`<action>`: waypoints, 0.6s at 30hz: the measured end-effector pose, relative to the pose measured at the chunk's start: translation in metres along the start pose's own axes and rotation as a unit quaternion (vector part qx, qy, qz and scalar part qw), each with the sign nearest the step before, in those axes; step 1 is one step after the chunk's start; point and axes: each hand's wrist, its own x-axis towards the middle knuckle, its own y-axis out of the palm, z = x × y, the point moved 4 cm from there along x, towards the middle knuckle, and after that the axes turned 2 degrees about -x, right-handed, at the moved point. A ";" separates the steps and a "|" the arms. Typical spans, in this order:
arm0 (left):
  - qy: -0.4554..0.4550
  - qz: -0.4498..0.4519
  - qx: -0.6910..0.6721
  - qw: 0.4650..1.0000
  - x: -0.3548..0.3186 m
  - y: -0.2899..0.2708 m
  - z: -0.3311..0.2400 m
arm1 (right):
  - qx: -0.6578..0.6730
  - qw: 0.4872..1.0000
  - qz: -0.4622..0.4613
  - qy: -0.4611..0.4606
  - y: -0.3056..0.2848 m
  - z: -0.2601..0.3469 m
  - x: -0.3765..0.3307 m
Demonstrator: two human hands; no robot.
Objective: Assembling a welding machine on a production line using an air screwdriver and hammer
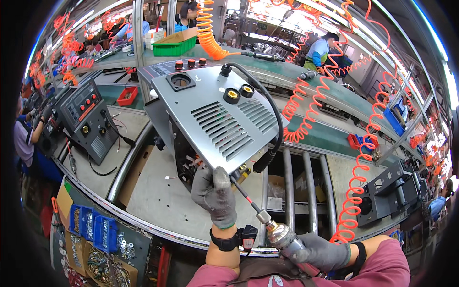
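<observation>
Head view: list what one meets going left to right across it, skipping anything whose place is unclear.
Co-worker in a pale top, gray machine with a trailing black cable, gray slotted casing, right gloved grip, black metal housing.

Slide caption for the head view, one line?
Gloved left hand at the lower edge of a grey vented panel, gloved right hand holding a power screwdriver pointed toward it.

No words are legible: the pale print [157, 71] on the control panel [168, 67], at the grey machine's [184, 103] far edge, is too small.
</observation>
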 end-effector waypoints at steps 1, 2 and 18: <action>-0.003 0.002 0.001 1.000 0.000 0.001 0.001 | 0.003 1.000 -0.002 0.002 -0.002 -0.001 0.000; -0.004 0.006 0.006 1.000 0.000 0.000 0.001 | 0.016 1.000 0.014 0.009 -0.002 -0.001 0.000; -0.110 0.106 -0.027 0.988 0.029 0.003 -0.014 | -0.200 0.976 -0.024 -0.086 -0.051 -0.030 -0.003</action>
